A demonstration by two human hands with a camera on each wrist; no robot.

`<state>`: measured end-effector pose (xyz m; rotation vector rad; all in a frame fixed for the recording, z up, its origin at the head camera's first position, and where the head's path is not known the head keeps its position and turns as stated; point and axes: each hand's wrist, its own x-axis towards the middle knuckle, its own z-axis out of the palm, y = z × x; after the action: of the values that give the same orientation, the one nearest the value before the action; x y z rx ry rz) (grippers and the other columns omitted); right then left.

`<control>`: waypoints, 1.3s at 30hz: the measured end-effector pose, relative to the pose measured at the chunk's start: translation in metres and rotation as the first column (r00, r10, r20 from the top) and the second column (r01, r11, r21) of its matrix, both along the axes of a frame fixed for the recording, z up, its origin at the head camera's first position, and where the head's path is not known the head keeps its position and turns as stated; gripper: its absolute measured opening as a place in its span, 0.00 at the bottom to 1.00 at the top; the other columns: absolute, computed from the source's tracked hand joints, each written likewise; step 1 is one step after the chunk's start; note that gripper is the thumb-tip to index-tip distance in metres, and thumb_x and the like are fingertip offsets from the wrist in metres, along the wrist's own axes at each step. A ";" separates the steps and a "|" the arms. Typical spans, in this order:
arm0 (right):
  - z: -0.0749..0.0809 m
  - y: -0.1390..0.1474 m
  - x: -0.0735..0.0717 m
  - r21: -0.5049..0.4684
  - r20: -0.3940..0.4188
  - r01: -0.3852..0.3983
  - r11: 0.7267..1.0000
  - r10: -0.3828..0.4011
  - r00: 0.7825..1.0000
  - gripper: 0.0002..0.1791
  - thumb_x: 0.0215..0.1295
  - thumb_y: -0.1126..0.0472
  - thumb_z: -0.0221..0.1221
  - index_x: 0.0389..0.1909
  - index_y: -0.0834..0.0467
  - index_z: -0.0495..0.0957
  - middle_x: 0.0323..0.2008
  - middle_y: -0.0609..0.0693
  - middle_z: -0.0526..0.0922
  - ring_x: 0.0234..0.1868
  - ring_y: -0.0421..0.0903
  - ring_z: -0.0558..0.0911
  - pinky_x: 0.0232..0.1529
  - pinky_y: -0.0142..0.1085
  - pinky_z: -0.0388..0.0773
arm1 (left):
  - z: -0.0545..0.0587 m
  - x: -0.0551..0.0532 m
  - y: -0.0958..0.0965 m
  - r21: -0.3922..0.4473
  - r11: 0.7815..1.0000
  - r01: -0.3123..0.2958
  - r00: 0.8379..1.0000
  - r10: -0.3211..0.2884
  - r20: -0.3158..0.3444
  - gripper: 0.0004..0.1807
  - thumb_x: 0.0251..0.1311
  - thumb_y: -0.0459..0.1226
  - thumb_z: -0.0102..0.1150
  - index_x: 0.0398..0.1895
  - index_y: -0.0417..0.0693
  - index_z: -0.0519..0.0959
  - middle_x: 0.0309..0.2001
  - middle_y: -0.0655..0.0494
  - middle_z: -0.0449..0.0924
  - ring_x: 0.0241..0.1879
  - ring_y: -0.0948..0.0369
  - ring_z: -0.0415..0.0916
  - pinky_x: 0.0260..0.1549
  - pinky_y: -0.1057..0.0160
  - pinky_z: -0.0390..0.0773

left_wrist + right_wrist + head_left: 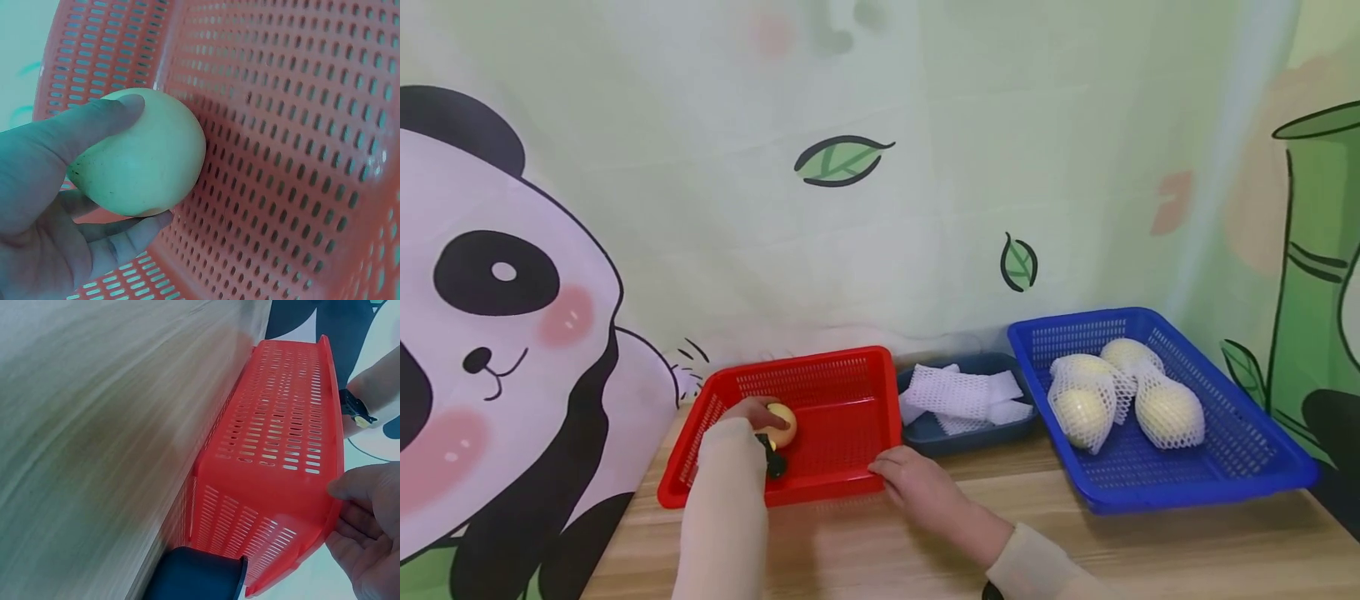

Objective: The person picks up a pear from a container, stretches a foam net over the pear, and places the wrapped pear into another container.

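Note:
In the head view my left hand (752,412) is inside the red basket (850,442), holding a round, pale yellow fruit (784,425). The left wrist view shows the thumb over the top of the fruit (150,150) and the fingers under it, close above the perforated basket floor (281,137). My right hand (925,487) pinches the basket's near right corner. Seen from the right wrist, the thumb (340,487) presses the outside of the rim and the other fingers curl over to the inner side.
Right of the red basket, a dark blue-grey tray (955,446) holds several white foam net sleeves (951,392). Farther right, a blue basket (1195,492) contains several pale fruits (1168,408) in foam nets. All stand on a wooden table (850,550) before a panda-printed cloth (925,233).

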<state>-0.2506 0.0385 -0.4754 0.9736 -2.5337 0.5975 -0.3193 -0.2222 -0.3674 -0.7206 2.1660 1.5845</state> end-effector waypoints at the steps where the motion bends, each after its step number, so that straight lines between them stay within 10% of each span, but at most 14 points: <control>1: -0.001 0.000 0.000 -0.001 0.003 -0.001 1.000 0.001 1.000 0.17 0.61 0.64 0.70 0.52 0.61 0.85 0.49 0.53 0.88 0.51 0.48 0.84 0.53 0.38 0.86 | -0.003 -0.002 -0.002 0.006 1.000 0.007 1.000 -0.007 0.000 0.49 0.49 0.44 0.79 0.76 0.63 0.65 0.74 0.46 0.66 0.66 0.40 0.72 0.53 0.39 0.84; 5: -0.002 -0.002 0.001 -0.007 0.012 -0.009 1.000 0.009 1.000 0.17 0.61 0.64 0.70 0.51 0.61 0.85 0.49 0.53 0.88 0.51 0.48 0.85 0.53 0.38 0.86 | -0.025 -0.027 -0.019 -0.078 0.989 0.127 0.992 -0.128 -0.013 0.45 0.54 0.44 0.76 0.76 0.63 0.65 0.73 0.46 0.67 0.65 0.42 0.70 0.57 0.41 0.82; 10: -0.003 -0.003 0.002 -0.011 -0.005 -0.002 1.000 0.002 1.000 0.16 0.61 0.64 0.70 0.51 0.60 0.85 0.48 0.53 0.89 0.50 0.48 0.85 0.52 0.37 0.86 | -0.039 -0.071 -0.039 -0.271 0.879 0.392 0.894 -0.434 -0.113 0.39 0.65 0.41 0.67 0.77 0.48 0.63 0.71 0.40 0.67 0.65 0.43 0.66 0.64 0.45 0.78; 15: -0.002 -0.001 0.001 -0.013 -0.019 0.006 1.000 -0.006 1.000 0.17 0.60 0.65 0.71 0.50 0.61 0.85 0.47 0.53 0.88 0.50 0.48 0.85 0.51 0.37 0.87 | -0.018 -0.077 -0.037 -0.388 0.793 0.469 0.807 -0.564 -0.178 0.39 0.68 0.42 0.64 0.79 0.47 0.59 0.70 0.37 0.66 0.64 0.43 0.65 0.62 0.47 0.80; 23: -0.003 -0.001 0.000 0.020 -0.027 0.008 1.000 -0.008 1.000 0.17 0.61 0.64 0.70 0.51 0.61 0.85 0.48 0.53 0.87 0.51 0.48 0.83 0.52 0.37 0.86 | 0.005 -0.056 -0.021 -0.571 0.700 0.429 0.712 -0.651 -0.263 0.38 0.67 0.43 0.64 0.78 0.48 0.62 0.66 0.37 0.71 0.58 0.45 0.69 0.55 0.49 0.81; 29: 0.005 0.009 0.006 -0.037 0.018 0.021 0.999 -0.020 1.000 0.18 0.62 0.65 0.68 0.54 0.62 0.83 0.53 0.55 0.85 0.58 0.52 0.82 0.57 0.43 0.85 | 0.019 -0.020 0.005 -0.584 0.725 0.365 0.676 -0.637 -0.370 0.39 0.62 0.44 0.68 0.77 0.56 0.65 0.67 0.41 0.73 0.59 0.45 0.71 0.50 0.52 0.85; 39: 0.035 0.068 0.032 -0.361 -0.303 0.089 0.928 -0.207 0.930 0.19 0.47 0.73 0.74 0.43 0.61 0.86 0.47 0.56 0.88 0.53 0.55 0.84 0.51 0.48 0.86 | 0.007 0.056 0.071 -0.521 0.756 0.398 0.585 -0.646 -0.491 0.39 0.50 0.39 0.77 0.67 0.54 0.69 0.59 0.50 0.78 0.54 0.52 0.75 0.46 0.55 0.86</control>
<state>-0.2183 0.1061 -0.4406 0.6814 -2.0872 0.7258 -0.2636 -0.1512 -0.3603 0.5205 2.8242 1.1945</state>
